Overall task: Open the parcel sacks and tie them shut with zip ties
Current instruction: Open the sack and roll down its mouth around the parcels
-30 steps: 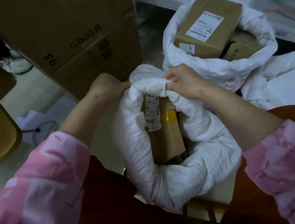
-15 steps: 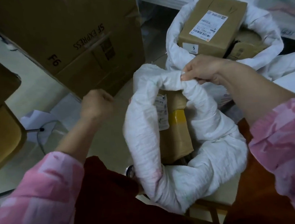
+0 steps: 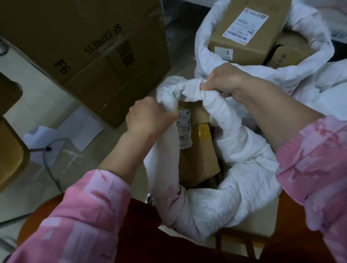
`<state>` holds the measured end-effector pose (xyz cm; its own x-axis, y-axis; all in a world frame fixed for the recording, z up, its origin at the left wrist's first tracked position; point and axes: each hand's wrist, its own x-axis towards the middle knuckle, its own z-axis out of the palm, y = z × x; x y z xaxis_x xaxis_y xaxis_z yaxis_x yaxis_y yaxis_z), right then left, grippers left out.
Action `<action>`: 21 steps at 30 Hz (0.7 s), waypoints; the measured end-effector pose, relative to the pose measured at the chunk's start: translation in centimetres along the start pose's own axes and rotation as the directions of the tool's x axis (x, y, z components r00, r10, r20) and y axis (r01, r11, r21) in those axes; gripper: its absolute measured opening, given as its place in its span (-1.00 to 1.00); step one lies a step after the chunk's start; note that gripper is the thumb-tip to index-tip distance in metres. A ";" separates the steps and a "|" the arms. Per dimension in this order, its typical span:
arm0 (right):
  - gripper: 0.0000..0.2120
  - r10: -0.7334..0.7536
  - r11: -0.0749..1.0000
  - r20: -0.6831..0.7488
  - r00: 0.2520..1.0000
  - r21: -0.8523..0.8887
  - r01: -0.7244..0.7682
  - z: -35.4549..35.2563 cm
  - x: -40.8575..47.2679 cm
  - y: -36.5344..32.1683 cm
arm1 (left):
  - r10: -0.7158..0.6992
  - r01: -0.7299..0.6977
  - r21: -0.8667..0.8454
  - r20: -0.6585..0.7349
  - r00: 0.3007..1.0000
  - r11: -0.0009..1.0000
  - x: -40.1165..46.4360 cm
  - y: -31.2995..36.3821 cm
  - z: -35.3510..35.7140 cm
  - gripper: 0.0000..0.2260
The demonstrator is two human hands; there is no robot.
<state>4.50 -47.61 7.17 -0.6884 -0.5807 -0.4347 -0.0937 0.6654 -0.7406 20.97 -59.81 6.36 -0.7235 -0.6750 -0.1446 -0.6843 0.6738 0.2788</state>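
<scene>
Gripping: both hands held the rolled rim of the near white sack (image 3: 231, 191), which stood between the person's knees, just in front of the big SF Express carton (image 3: 82, 45).
Left hand (image 3: 146, 117): fingers were curled round the rim's left side, nearest the carton's lower corner.
Right hand (image 3: 226, 81): fingers clenched the bunched top of the rim, further right of the carton.
Sack mouth: it stood open; a brown parcel (image 3: 197, 156) with yellow tape and a white label showed inside.
Second sack (image 3: 301, 73): it sat right of the carton, behind the near sack and touching it, mouth open, with a labelled box (image 3: 249, 25) marked 5 on top.
Floor: white paper sheets (image 3: 79, 128) and a cable (image 3: 48, 162) lay at the carton's foot, on its left.
Sleeves: both were pink.
</scene>
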 end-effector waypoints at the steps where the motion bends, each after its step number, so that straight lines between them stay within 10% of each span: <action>1: -0.83 0.001 1.000 0.003 1.000 0.016 -0.001 0.1 0.0 0.1 | 0.025 -0.024 0.065 -0.012 1.000 0.998 -0.1 -0.1 0.3 -0.75; 5: -0.79 0.028 0.992 0.085 0.996 0.121 -0.038 -0.6 0.1 1.2 | -0.003 0.002 0.037 0.031 1.000 0.999 0.8 -2.2 0.3 -0.90; 11: -0.78 -0.019 0.922 0.427 0.904 0.358 -0.149 -0.6 -0.1 2.9 | -0.359 0.453 -0.263 0.338 0.870 0.851 3.2 -5.7 -0.3 -0.80; 16: -0.72 0.027 0.924 0.364 0.931 0.345 -0.161 -0.9 0.6 2.4 | 0.057 -0.092 -0.149 -0.225 0.973 0.985 0.6 -1.5 0.0 -0.74; 19: -0.72 0.037 0.924 0.353 0.935 0.343 -0.167 -1.2 0.3 2.2 | 0.354 -0.356 0.015 -0.156 0.922 0.934 -0.6 1.0 0.7 -0.66; 21: -0.74 0.061 0.926 0.326 0.943 0.334 -0.176 -1.0 -0.4 1.7 | 0.305 -0.307 -0.107 -0.032 0.952 0.946 0.4 1.3 0.6 -0.68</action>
<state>3.87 -45.81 6.58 -0.4202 -0.6602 -0.6226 0.2746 0.5614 -0.7806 19.73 -59.05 6.08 -0.8945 -0.4466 -0.0225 -0.4157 0.8121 0.4096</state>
